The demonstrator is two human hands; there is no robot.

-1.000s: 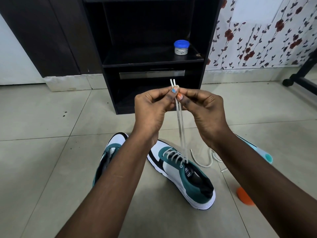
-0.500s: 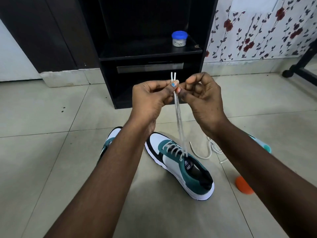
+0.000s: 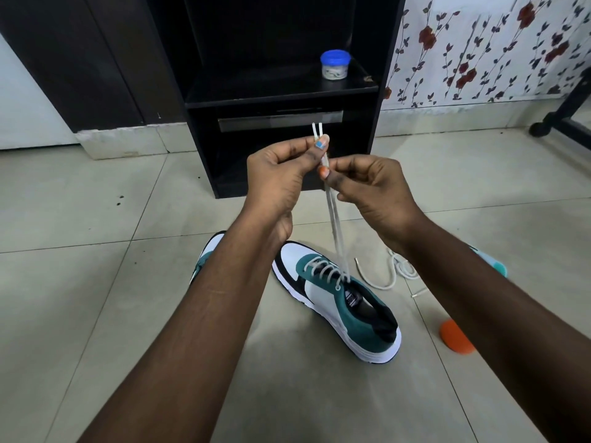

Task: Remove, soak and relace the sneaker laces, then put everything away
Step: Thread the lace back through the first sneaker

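Tiled floor (image 3: 80, 282) w/ loose lace (image 3: 388, 276), orange lid (image 3: 454, 342) nr sneaker (image 3: 339, 302)

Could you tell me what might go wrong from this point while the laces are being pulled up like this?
Both lace ends are pinched together by the left hand and right hand; uneven pulling could leave them unequal. The laced sneaker stands unheld and might tip. The loose lace on the floor could snag.

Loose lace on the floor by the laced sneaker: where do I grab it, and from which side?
Probably pinch the loose lace at its free end, coming from above. That end lies bare on the tile beside the laced sneaker, while the rest bunches under the right forearm. Both hands, left and right, hold the sneaker's lace ends.
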